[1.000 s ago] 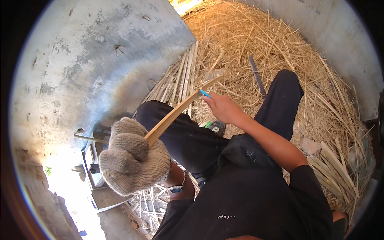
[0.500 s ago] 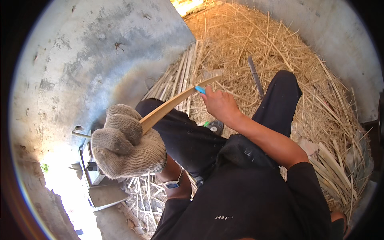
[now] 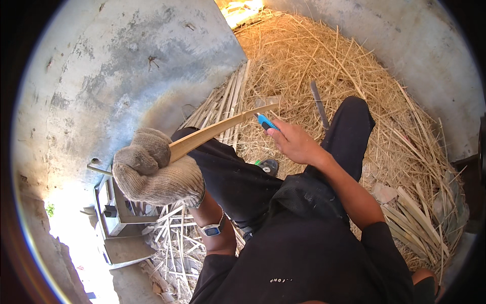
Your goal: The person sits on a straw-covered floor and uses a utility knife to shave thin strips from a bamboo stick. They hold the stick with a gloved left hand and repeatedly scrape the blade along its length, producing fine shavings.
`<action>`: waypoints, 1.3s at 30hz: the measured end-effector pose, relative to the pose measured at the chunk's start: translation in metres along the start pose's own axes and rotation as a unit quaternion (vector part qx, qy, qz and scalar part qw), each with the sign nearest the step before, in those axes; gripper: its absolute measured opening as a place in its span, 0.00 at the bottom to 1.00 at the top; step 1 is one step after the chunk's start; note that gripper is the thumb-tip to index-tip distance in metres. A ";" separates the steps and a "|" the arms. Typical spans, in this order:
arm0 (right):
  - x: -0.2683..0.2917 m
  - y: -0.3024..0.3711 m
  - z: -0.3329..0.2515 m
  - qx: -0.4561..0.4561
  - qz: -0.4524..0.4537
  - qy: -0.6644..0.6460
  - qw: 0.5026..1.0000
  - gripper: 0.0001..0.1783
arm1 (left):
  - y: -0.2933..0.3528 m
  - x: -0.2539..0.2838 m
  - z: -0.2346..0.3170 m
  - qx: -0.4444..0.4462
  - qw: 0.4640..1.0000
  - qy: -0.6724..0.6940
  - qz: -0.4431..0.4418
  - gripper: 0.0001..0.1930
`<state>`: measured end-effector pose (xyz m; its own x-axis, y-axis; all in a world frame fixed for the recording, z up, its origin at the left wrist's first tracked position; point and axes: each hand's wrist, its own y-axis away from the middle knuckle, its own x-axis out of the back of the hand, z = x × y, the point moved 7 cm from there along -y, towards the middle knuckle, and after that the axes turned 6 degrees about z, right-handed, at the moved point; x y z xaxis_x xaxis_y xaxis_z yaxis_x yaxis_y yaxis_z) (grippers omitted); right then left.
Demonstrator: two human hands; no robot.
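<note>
A thick knitted grey-beige glove covers my left hand (image 3: 157, 175), which grips the near end of a long split bamboo strip (image 3: 212, 133). The strip slants up to the right across my left thigh, its far end thin and slightly curved. My bare right hand (image 3: 296, 144) is closed around a blue utility knife (image 3: 266, 122). The knife's tip is beside the strip's edge, towards its far end; whether the blade touches it I cannot tell.
Straw-like shavings (image 3: 324, 55) cover the floor ahead. A long dark blade (image 3: 319, 104) lies on them by my right knee. Bamboo strips (image 3: 235, 96) lie along the left wall (image 3: 126, 55), more strips (image 3: 415, 223) at the right. A dark round object (image 3: 269, 166) sits between my legs.
My right hand has moved right and slightly down with the knife, showing more of its blue body. My left hand and the strip have shifted slightly in view.
</note>
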<state>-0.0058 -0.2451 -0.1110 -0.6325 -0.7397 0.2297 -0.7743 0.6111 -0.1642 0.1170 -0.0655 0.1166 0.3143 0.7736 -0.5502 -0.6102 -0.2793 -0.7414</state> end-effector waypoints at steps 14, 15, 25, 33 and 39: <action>-0.028 -0.007 -0.038 0.079 0.114 0.206 0.969 0.14 | 0.004 -0.016 0.012 -0.003 0.997 0.028 -0.069 0.19; -0.031 -0.012 -0.033 0.062 0.108 0.230 0.965 0.13 | 0.007 -0.019 0.014 -0.005 0.997 0.030 -0.075 0.19; -0.034 -0.039 0.018 0.130 0.116 0.427 0.887 0.07 | 0.005 -0.009 0.000 -0.040 0.976 0.030 -0.213 0.18; -0.018 -0.070 0.022 -0.159 -0.154 0.051 0.974 0.20 | -0.015 0.002 -0.011 0.011 0.994 0.035 -0.107 0.18; -0.029 -0.036 -0.017 0.072 0.060 0.242 0.966 0.15 | 0.013 -0.011 0.005 -0.010 0.999 0.031 -0.010 0.17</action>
<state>0.0410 -0.2414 -0.0957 -0.6628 -0.4263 0.6156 -0.7120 0.6134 -0.3418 0.1024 -0.0746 0.1146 0.3710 0.7424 -0.5579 -0.5896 -0.2758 -0.7591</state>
